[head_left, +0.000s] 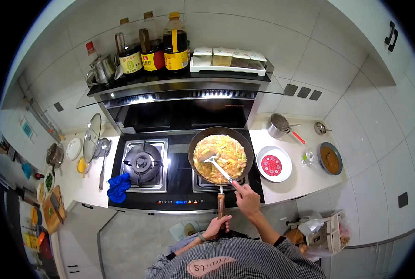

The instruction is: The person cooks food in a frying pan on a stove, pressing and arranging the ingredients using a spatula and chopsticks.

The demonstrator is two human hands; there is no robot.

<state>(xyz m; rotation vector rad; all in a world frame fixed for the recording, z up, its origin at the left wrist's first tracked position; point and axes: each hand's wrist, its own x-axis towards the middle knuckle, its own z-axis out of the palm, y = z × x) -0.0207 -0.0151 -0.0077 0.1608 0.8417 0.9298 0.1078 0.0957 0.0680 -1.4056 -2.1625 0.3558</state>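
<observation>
A dark frying pan (pixel 248 149) sits on the right burner, full of a yellow-orange egg-like mixture (pixel 226 151) with green bits. My left hand (pixel 215 226) is wrapped round the pan's wooden handle (pixel 221 204), close to my body. In my right hand (pixel 246 200) is a spatula (pixel 220 168), its shaft slanting up and left into the pan. The spatula's blade rests in the food at left of centre, partly covered by it. Just right of the pan stands a white bowl (pixel 285 163) with a red patterned bottom.
The left burner (pixel 143 161) has a blue cloth (pixel 119 188) beside it. A ladle (pixel 103 158) and glass lid (pixel 92 138) lie further left. At right are a small pot (pixel 278 125) and a bowl of brown liquid (pixel 330 158). Sauce bottles (pixel 175 44) line the shelf above.
</observation>
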